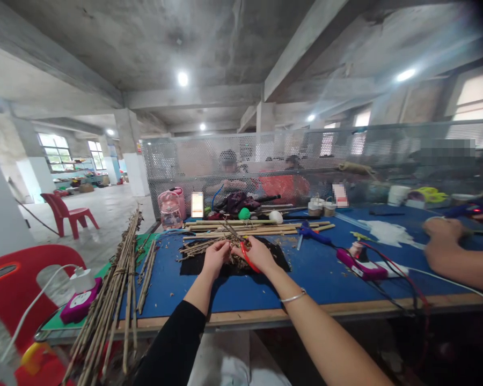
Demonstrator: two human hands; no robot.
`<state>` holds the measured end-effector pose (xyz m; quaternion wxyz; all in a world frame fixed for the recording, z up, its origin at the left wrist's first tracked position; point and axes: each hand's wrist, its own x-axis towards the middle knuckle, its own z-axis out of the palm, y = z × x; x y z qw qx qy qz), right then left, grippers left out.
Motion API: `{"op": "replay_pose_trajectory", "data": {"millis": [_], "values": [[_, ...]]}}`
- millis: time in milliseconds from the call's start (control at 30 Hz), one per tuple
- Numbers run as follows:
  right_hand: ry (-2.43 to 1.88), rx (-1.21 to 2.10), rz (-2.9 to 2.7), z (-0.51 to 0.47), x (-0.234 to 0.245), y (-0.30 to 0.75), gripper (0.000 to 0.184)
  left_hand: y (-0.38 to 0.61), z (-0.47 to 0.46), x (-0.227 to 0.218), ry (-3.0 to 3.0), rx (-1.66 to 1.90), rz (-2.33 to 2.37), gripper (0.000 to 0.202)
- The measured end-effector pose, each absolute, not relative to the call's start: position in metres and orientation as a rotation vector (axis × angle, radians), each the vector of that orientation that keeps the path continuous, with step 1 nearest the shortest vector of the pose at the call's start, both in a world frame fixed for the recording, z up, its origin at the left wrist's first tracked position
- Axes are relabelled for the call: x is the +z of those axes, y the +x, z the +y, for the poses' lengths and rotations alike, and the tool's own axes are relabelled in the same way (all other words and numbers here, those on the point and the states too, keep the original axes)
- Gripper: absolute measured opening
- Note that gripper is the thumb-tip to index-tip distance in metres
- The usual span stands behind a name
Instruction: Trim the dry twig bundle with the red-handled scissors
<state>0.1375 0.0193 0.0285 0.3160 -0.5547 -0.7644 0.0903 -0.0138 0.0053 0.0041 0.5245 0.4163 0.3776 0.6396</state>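
Observation:
My right hand [261, 254] is closed around red-handled scissors [248, 259], whose blades point up and away from me. Close beside it, my left hand [214, 257] is closed in a pinch near the other hand's fingertips. What sits in that pinch is too small to make out. Below both hands lies a black cloth [188, 267] with a pile of dry plant bits [237, 260] on it. Thin twigs [196, 247] stick out on the left of the pile, partly hidden by my left hand.
Long sticks [118, 284] lie bundled across the left table edge. Wooden rods [261, 229] run behind the cloth. A blue glue gun [316, 234] and a purple power strip [362, 265] with cables lie to the right. Another person's arm [451, 252] rests at far right.

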Motion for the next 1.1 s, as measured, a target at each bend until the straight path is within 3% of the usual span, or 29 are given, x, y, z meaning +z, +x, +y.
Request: {"op": "replay_pose_trajectory", "data": {"millis": [633,1100], "values": [[-1.368,-0.056,-2.032,0.006,0.009,0.135,0.043,-0.011,0.000,0.002,1.102,1.399,0.898,0.036],[-1.433,-0.059,-2.026,0.003,0.012,0.133,0.047,-0.009,-0.003,0.003,1.141,1.387,0.931,0.033]]}}
